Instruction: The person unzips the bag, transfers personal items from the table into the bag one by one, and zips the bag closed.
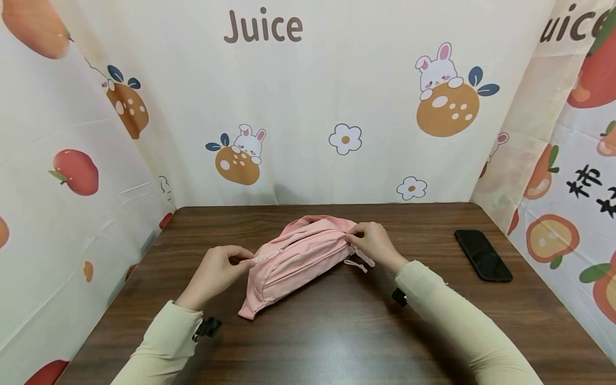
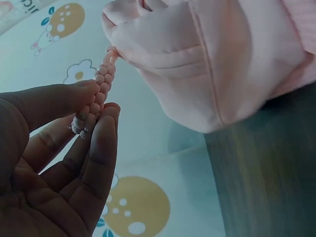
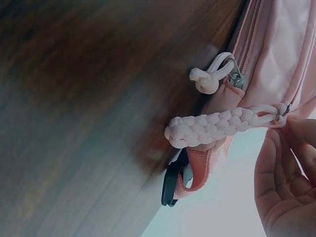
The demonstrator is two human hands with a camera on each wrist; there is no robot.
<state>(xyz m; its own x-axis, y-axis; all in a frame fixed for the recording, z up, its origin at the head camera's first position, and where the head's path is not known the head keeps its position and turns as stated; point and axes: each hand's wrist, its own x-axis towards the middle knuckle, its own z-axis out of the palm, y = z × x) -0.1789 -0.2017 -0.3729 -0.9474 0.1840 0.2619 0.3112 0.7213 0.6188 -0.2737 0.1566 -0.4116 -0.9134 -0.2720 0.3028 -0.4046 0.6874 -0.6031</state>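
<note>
A pink waist bag (image 1: 300,259) lies slantwise on the wooden table. My left hand (image 1: 216,274) pinches a braided zipper pull (image 2: 102,84) between thumb and fingertips at the bag's left end, drawing the cord taut. At the right end, my right hand (image 1: 377,245) pinches the bag's fabric just beside a zipper slider. From that slider hangs a second braided pull (image 3: 212,127), outside the fingers. A short knotted cord (image 3: 206,81) dangles from another zipper below it. Close by, the strap (image 3: 200,170) ends in a black buckle (image 3: 173,182).
A black phone (image 1: 483,255) lies on the right side of the table (image 1: 308,347). Fruit-printed curtains (image 1: 308,96) hang behind the table and along both sides. Each sleeve has a small black wrist device (image 1: 207,327) on it.
</note>
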